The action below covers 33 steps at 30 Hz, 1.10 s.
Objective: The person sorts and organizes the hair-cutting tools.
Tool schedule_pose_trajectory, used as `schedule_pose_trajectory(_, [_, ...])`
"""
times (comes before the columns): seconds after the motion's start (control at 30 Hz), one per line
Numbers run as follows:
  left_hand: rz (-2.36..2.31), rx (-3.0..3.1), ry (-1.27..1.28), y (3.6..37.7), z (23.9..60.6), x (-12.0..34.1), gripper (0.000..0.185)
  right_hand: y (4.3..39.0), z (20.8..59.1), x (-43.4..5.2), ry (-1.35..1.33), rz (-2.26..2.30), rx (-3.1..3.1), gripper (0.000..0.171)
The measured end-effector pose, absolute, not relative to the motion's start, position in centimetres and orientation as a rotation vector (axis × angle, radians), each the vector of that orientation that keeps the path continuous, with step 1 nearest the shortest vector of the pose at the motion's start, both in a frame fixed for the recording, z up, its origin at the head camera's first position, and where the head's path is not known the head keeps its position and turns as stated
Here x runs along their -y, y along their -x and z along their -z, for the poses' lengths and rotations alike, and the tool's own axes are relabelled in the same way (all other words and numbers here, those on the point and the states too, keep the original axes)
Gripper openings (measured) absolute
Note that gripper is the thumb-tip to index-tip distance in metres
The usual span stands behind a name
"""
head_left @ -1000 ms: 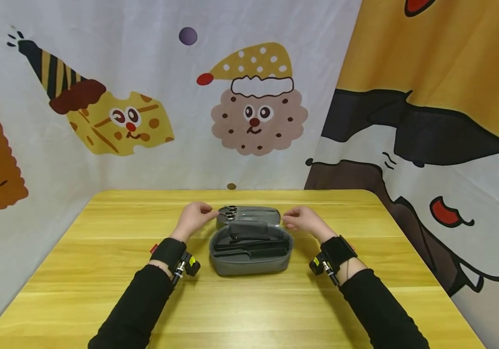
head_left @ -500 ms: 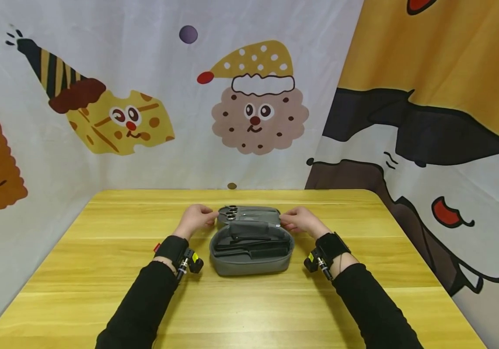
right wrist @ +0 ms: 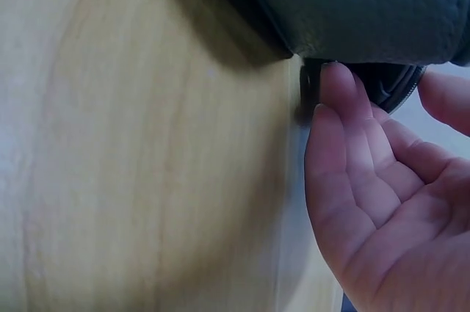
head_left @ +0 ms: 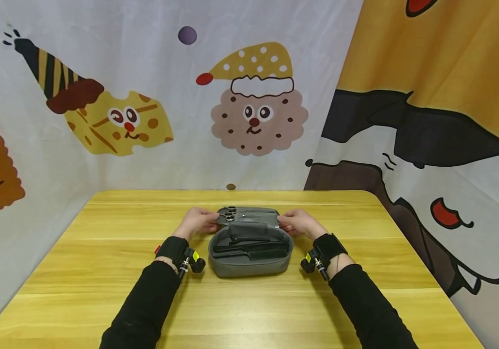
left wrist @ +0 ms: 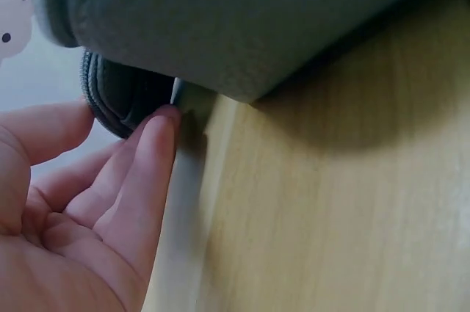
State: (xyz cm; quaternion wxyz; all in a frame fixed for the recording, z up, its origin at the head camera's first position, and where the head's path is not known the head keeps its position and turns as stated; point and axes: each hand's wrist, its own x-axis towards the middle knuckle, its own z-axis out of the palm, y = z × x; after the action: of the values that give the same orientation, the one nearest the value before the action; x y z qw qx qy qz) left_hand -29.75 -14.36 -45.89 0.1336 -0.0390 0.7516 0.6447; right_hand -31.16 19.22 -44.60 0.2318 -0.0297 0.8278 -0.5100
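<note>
A grey zip case (head_left: 251,268) stands unzipped on the table, its lid (head_left: 256,216) folded back to the far side. Scissors (head_left: 230,213) with ring handles sit at the lid's left end. Inside the body lie a black comb (head_left: 269,253) and other dark tools. My left hand (head_left: 195,222) pinches the lid's left end; in the left wrist view the thumb is at the zipper edge (left wrist: 99,99) and the fingers are beneath. At the opposite end, my right hand (head_left: 302,223) grips the lid likewise, with fingers (right wrist: 345,143) under it and partly hidden by the case.
The case rests on a yellow wood-grain table (head_left: 249,310), whose far edge meets a printed curtain (head_left: 145,169). Each wrist carries a black strap with a small camera (head_left: 196,261). Table surface extends to both sides of the case.
Both hands have closed in on the lid's ends, the right moving left onto it, and now hold it. The lid's far edge sits slightly lower in the head view; the case body stays in place.
</note>
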Motion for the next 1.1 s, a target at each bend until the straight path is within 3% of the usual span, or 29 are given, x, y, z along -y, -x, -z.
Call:
schedule_pose_trajectory(0.9, [-1.901, -2.302, 0.111, 29.46, 46.38, 13.88, 0.032, 30.54, 44.75, -18.79, 0.093, 1.421, -2.351, 0.042])
schedule_pose_trajectory(1.1, [-1.932, -2.334, 0.084, 29.51, 46.05, 13.74, 0.032, 30.35, 44.76, -18.64, 0.185, 1.456, -2.43, 0.026])
